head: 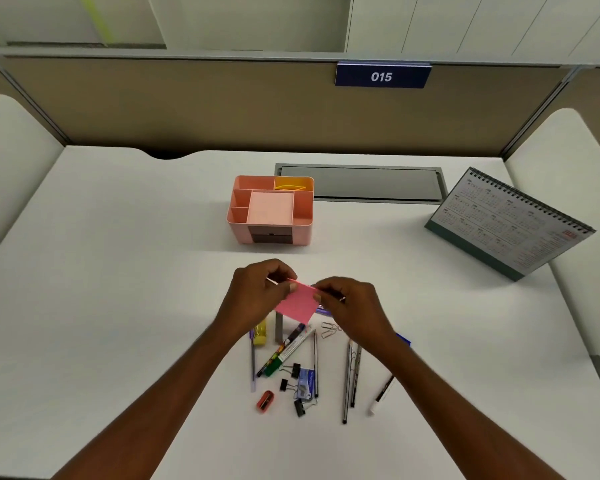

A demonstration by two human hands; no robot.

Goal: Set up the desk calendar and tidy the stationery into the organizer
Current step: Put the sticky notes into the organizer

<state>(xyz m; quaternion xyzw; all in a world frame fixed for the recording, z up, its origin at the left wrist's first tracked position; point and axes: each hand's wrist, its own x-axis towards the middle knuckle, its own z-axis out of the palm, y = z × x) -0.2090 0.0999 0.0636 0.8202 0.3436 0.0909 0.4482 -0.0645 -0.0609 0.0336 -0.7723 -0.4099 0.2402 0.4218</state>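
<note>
Calendar print too small.

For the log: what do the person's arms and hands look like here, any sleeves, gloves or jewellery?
Both arms are bare from the bottom edge of the frame to the wrist: no sleeves, gloves, watch or wristbands. The left hand and right hand are bare, and no ring or marking can be made out at this resolution.

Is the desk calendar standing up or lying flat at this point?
Standing. The desk calendar rests on its base at the desk's far right, its spiral edge raised and the printed page sloping toward the camera.
</note>
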